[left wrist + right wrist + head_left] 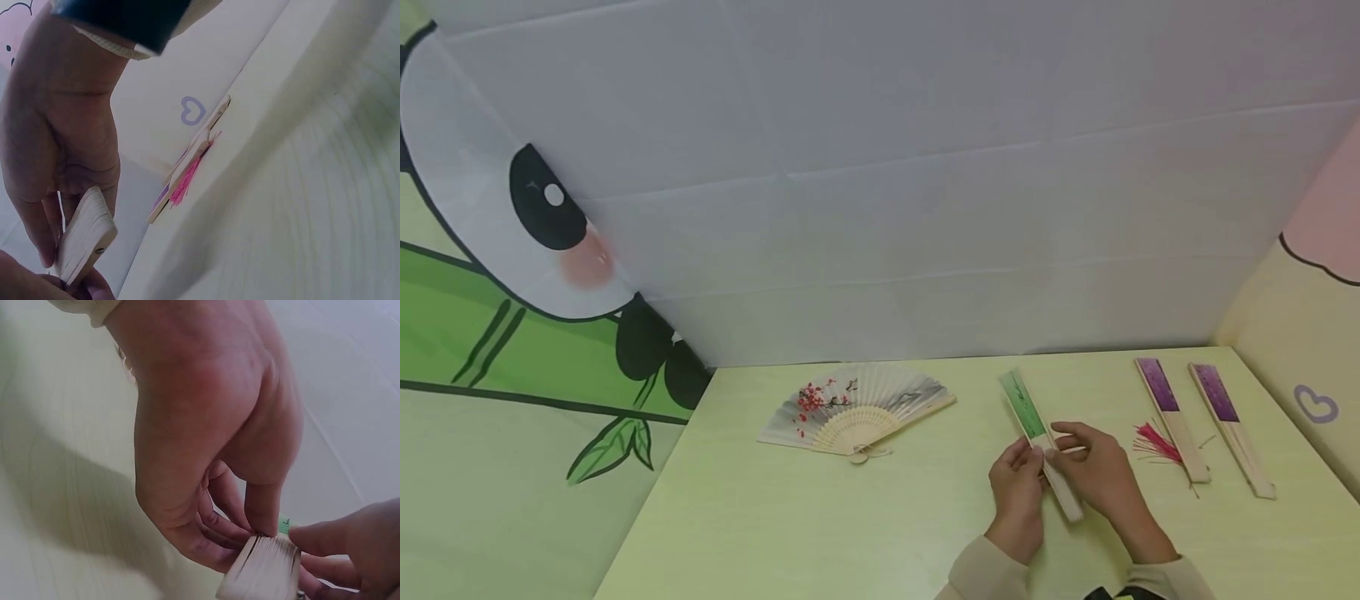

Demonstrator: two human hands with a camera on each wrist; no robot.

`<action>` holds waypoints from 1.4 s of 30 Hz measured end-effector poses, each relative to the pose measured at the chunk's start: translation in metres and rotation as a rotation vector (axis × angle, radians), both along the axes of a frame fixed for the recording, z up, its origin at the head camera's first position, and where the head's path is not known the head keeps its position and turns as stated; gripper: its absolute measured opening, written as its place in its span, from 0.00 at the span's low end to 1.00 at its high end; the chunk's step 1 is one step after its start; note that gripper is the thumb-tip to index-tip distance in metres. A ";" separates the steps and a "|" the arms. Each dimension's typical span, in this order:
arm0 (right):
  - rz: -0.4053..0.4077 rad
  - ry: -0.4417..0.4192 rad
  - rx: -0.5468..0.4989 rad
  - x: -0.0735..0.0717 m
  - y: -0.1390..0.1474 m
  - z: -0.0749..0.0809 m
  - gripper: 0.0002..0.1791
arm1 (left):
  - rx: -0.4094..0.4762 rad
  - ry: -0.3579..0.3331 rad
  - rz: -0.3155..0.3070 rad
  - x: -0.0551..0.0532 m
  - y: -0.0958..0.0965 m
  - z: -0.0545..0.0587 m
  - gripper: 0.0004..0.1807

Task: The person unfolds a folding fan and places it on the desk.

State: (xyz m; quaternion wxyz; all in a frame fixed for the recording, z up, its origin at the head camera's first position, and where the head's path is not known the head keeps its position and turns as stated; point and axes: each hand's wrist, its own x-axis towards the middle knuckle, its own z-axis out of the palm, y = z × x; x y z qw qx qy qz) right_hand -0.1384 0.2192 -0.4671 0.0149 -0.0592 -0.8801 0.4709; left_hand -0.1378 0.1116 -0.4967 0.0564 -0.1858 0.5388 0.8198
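A folded fan (1028, 406) with green cloth and pale wooden ribs is tilted up over the table, its green part away from me. My left hand (1018, 493) holds its left side near the middle, thumb on top. From the other side, my right hand (1099, 471) pinches the fan's ribs. In the right wrist view, the stacked rib ends (261, 570) sit between the right thumb and fingers. A small rivet shows at the fan's wooden end (87, 240) in the left wrist view.
To the left lies a spread white fan (857, 410) with red blossoms. Two folded purple fans, a nearer-in one (1172, 421) and an outer one (1232, 429), lie at the right. A pink tassel (1157, 443) is beside the inner one. A white backdrop (925, 208) stands behind the table.
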 end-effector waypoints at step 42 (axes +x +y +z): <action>-0.101 -0.203 -0.487 -0.008 0.002 -0.009 0.24 | 0.072 0.000 0.067 0.000 -0.020 -0.005 0.18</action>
